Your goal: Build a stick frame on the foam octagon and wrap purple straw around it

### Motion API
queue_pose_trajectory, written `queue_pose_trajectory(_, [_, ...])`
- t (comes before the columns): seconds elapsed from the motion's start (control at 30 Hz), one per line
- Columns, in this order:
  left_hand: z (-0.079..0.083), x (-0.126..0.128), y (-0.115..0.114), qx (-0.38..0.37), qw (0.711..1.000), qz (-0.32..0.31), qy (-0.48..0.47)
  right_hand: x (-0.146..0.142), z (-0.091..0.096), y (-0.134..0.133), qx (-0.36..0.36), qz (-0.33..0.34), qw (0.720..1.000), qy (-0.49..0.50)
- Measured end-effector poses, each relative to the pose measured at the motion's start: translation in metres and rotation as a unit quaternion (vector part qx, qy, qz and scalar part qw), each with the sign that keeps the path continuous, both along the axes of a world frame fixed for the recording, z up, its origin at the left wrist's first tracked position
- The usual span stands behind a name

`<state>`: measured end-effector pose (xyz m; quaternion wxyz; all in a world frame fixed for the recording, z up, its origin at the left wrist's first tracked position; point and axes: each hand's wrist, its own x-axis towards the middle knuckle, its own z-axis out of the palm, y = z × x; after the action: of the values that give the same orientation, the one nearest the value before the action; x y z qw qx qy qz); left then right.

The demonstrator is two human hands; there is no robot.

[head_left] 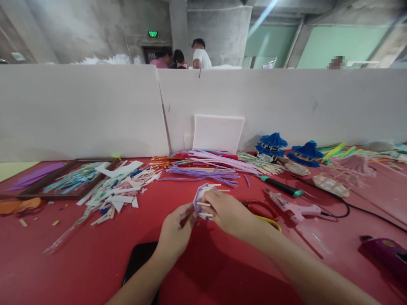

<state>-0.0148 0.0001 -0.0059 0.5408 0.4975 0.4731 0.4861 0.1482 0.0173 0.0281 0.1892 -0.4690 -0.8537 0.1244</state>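
Over the red table (95, 262), both hands meet on a small craft piece (202, 199) made of lilac straw loops and short wooden sticks. My right hand (229, 214) wraps over its right side, fingers closed on it. My left hand (176, 232) pinches its lower left edge. A bundle of lilac and purple straws (206, 169) lies just beyond the hands. Red-handled scissors (262, 209) lie right of my right hand, touching nothing I hold.
A pink glue gun (294, 207) with a black cord and a green-tipped tool (281, 186) lie to the right. Blue tasselled craft pieces (273, 144) stand at the back right. Cut scraps (117, 190) and a wooden frame (68, 178) sit left. A black phone (140, 258) lies near my left forearm. A white partition (95, 110) stands behind; people stand beyond it.
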Motion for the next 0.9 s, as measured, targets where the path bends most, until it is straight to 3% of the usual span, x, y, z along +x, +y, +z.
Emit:
queue_pose_trajectory(0.23, [-0.001, 0.002, -0.003, 0.008, 1.000, -0.009, 0.015, 0.010, 0.020, 0.005, -0.032, 0.081, 0.995, 0.044])
queue_pose_trajectory(0.53, [0.002, 0.002, -0.004, 0.010, 1.000, -0.015, 0.015, 0.009, 0.014, 0.004, 0.008, 0.073, 0.988, 0.134])
queue_pose_trajectory(0.9, [0.002, 0.001, -0.003, 0.010, 0.999, -0.021, 0.030, 0.005, 0.009, 0.005, 0.013, 0.053, 0.995, 0.078])
